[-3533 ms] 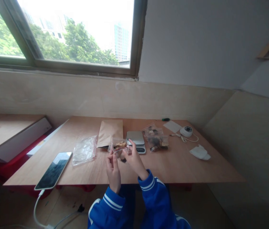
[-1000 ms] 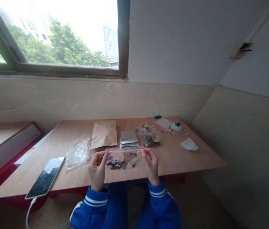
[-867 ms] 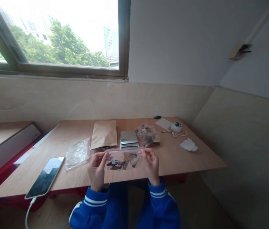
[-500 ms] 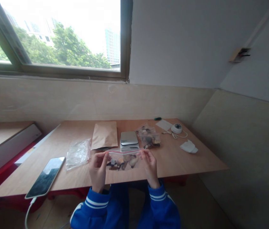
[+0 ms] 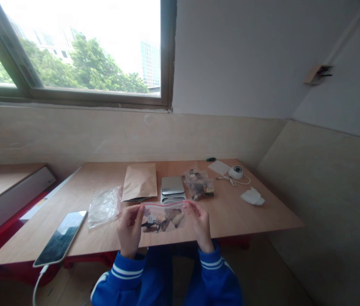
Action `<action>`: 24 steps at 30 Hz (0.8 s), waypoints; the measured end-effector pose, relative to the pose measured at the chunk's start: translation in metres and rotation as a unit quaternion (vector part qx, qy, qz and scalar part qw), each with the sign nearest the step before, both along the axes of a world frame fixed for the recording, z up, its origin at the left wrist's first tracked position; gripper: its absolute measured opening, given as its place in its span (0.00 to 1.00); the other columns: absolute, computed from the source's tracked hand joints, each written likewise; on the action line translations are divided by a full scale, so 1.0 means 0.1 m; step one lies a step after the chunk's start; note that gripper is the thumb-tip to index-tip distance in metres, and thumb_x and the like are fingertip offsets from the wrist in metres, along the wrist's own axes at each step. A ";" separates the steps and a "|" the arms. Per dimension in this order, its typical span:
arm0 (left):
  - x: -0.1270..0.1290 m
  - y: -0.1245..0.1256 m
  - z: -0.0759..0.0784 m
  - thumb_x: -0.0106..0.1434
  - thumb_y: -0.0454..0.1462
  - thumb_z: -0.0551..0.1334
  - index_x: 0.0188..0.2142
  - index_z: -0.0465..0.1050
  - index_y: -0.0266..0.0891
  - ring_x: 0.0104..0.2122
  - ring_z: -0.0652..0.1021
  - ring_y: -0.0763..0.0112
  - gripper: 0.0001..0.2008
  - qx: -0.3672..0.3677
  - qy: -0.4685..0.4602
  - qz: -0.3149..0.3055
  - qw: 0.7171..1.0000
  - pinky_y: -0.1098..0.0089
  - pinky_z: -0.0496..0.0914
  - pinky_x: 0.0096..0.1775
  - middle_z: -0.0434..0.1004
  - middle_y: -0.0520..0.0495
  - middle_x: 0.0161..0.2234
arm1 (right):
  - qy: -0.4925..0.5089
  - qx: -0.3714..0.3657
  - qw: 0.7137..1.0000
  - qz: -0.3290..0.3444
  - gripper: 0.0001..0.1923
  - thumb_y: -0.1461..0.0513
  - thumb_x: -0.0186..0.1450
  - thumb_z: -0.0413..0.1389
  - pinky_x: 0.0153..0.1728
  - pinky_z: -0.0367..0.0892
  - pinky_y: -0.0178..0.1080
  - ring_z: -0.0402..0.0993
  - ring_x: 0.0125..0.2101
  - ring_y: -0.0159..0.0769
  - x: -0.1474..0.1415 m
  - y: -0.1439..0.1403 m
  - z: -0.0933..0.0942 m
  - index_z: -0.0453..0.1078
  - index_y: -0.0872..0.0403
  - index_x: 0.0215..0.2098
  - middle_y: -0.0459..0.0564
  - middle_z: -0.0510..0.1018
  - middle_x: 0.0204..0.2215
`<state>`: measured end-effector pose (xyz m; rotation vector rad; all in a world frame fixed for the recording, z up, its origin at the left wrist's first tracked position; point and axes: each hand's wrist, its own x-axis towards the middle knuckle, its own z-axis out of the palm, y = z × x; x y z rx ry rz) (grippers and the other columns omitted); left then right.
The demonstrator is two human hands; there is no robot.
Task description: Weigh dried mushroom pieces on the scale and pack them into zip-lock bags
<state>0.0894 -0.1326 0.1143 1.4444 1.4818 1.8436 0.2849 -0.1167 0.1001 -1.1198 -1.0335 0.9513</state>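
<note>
I hold a small clear zip bag (image 5: pixel 164 216) with a red seal strip flat between both hands, just above the near edge of the wooden table (image 5: pixel 244 216). Brown and dark dried pieces show inside it. My left hand (image 5: pixel 129 229) pinches the bag's left top corner. My right hand (image 5: pixel 200 224) pinches the right top corner. Both sleeves are blue with white stripes.
Behind the bag sit a small silver scale (image 5: pixel 172 188), a brown paper pouch (image 5: pixel 140 182) and filled clear bags (image 5: pixel 199 186). Empty clear bags (image 5: pixel 104 205) and a charging phone (image 5: pixel 61 238) lie left. A white round device (image 5: pixel 235 172) and a crumpled tissue (image 5: pixel 252 196) lie right.
Earlier both hands held the bag bunched up close together; now it is stretched flat between them. Over the last second the hands and bag have barely shifted.
</note>
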 end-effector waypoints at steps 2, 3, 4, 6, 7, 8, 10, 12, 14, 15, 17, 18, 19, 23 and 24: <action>0.00 -0.01 -0.01 0.59 0.43 0.61 0.32 0.71 0.39 0.28 0.77 0.70 0.09 0.006 0.020 0.009 1.000 0.70 0.72 0.32 0.76 0.50 0.27 | -0.006 0.001 1.000 0.002 0.19 0.49 0.58 0.58 0.37 0.69 0.39 0.76 0.34 0.40 0.00 0.00 -0.01 0.75 0.56 0.36 0.52 0.80 0.32; 0.01 -0.01 -0.01 0.59 0.43 0.60 0.32 0.70 0.39 0.28 0.77 0.70 0.09 0.008 0.027 0.015 0.999 0.70 0.71 0.32 0.75 0.50 0.27 | -0.009 0.003 1.000 0.007 0.19 0.49 0.59 0.57 0.37 0.68 0.39 0.76 0.34 0.40 0.00 0.00 -0.01 0.75 0.56 0.37 0.52 0.80 0.31; 0.01 -0.01 -0.02 0.60 0.43 0.60 0.33 0.70 0.39 0.27 0.76 0.70 0.09 0.010 0.031 0.019 0.999 0.70 0.71 0.32 0.75 0.50 0.26 | -0.012 0.006 1.000 0.013 0.19 0.49 0.59 0.57 0.37 0.68 0.39 0.75 0.34 0.39 0.00 0.00 -0.01 0.75 0.56 0.37 0.52 0.80 0.31; 0.04 -0.01 -0.02 0.60 0.44 0.59 0.34 0.69 0.39 0.27 0.76 0.70 0.10 0.009 0.028 0.019 0.999 0.70 0.71 0.31 0.74 0.50 0.27 | -0.019 0.013 0.999 0.031 0.19 0.50 0.60 0.56 0.37 0.68 0.38 0.75 0.34 0.39 -0.01 0.00 -0.01 0.74 0.55 0.39 0.51 0.80 0.31; 0.05 -0.01 -0.02 0.60 0.44 0.59 0.34 0.69 0.39 0.28 0.76 0.70 0.10 0.008 0.023 0.015 1.000 0.70 0.72 0.31 0.74 0.50 0.27 | -0.021 0.015 0.999 0.039 0.19 0.50 0.60 0.56 0.37 0.68 0.38 0.75 0.34 0.39 -0.02 0.00 -0.01 0.74 0.55 0.40 0.51 0.80 0.31; 0.06 0.00 -0.02 0.60 0.44 0.59 0.34 0.69 0.39 0.28 0.76 0.70 0.11 0.005 0.017 0.011 1.000 0.70 0.72 0.32 0.74 0.50 0.27 | -0.021 0.015 0.999 0.045 0.19 0.50 0.60 0.56 0.36 0.68 0.38 0.75 0.34 0.39 -0.03 0.00 -0.02 0.74 0.55 0.40 0.51 0.80 0.31; 0.07 0.00 -0.02 0.60 0.45 0.59 0.34 0.69 0.39 0.28 0.77 0.70 0.11 0.000 0.010 0.006 1.000 0.69 0.72 0.32 0.75 0.49 0.28 | -0.017 0.013 0.998 0.052 0.18 0.50 0.59 0.57 0.36 0.68 0.38 0.75 0.34 0.39 -0.04 0.00 -0.03 0.74 0.55 0.39 0.51 0.80 0.32; 0.06 0.00 -0.03 0.60 0.45 0.59 0.34 0.69 0.39 0.29 0.77 0.70 0.11 -0.007 0.008 -0.001 1.000 0.69 0.72 0.33 0.75 0.50 0.28 | -0.016 0.011 0.999 0.049 0.18 0.50 0.59 0.57 0.36 0.68 0.38 0.75 0.34 0.39 -0.05 0.00 -0.05 0.75 0.55 0.37 0.51 0.80 0.33; 0.05 0.01 -0.03 0.61 0.45 0.58 0.34 0.69 0.39 0.29 0.77 0.70 0.11 -0.011 0.013 -0.008 1.000 0.69 0.72 0.34 0.75 0.50 0.27 | -0.021 0.010 0.999 0.043 0.18 0.50 0.60 0.57 0.36 0.68 0.38 0.75 0.33 0.38 -0.05 0.01 -0.07 0.75 0.55 0.37 0.52 0.80 0.32; 0.05 0.01 -0.04 0.61 0.45 0.58 0.34 0.68 0.40 0.29 0.77 0.70 0.10 -0.011 0.017 -0.008 1.000 0.69 0.72 0.34 0.74 0.50 0.27 | -0.024 0.009 0.999 0.041 0.18 0.50 0.60 0.57 0.36 0.68 0.38 0.74 0.33 0.38 -0.05 0.01 -0.07 0.75 0.55 0.37 0.52 0.80 0.32; 0.04 0.02 -0.05 0.62 0.45 0.57 0.34 0.67 0.40 0.29 0.76 0.70 0.11 -0.010 0.025 0.006 1.000 0.69 0.71 0.34 0.74 0.50 0.28 | -0.035 0.010 0.998 0.041 0.18 0.50 0.60 0.57 0.36 0.67 0.38 0.74 0.33 0.38 -0.05 0.01 -0.08 0.75 0.55 0.37 0.52 0.80 0.32; 0.05 0.02 -0.05 0.62 0.45 0.57 0.34 0.67 0.40 0.29 0.76 0.69 0.11 -0.010 0.028 0.016 0.999 0.69 0.71 0.34 0.73 0.50 0.28 | -0.043 0.013 0.998 0.044 0.17 0.50 0.60 0.57 0.36 0.67 0.38 0.74 0.33 0.38 -0.05 0.01 -0.08 0.75 0.55 0.37 0.51 0.80 0.32; 0.05 0.03 -0.05 0.61 0.46 0.56 0.34 0.67 0.40 0.29 0.76 0.69 0.12 -0.012 0.029 0.022 0.999 0.69 0.71 0.33 0.72 0.50 0.28 | -0.053 0.018 0.997 0.047 0.17 0.50 0.60 0.57 0.36 0.67 0.38 0.74 0.33 0.38 -0.05 0.00 -0.08 0.75 0.55 0.37 0.51 0.80 0.32; 0.08 0.04 -0.03 0.60 0.50 0.56 0.31 0.66 0.41 0.28 0.75 0.68 0.15 -0.029 0.003 0.009 1.000 0.69 0.71 0.31 0.71 0.50 0.27 | -0.090 0.031 0.995 0.033 0.16 0.50 0.59 0.57 0.35 0.67 0.37 0.72 0.30 0.37 -0.06 0.00 -0.06 0.75 0.55 0.34 0.50 0.79 0.30; 0.07 0.04 -0.02 0.60 0.50 0.56 0.32 0.65 0.41 0.28 0.75 0.68 0.15 -0.038 -0.011 -0.004 0.999 0.69 0.71 0.30 0.71 0.51 0.26 | -0.095 0.030 0.995 0.023 0.16 0.50 0.59 0.57 0.34 0.67 0.37 0.72 0.30 0.36 -0.06 -0.01 -0.05 0.75 0.55 0.33 0.49 0.79 0.29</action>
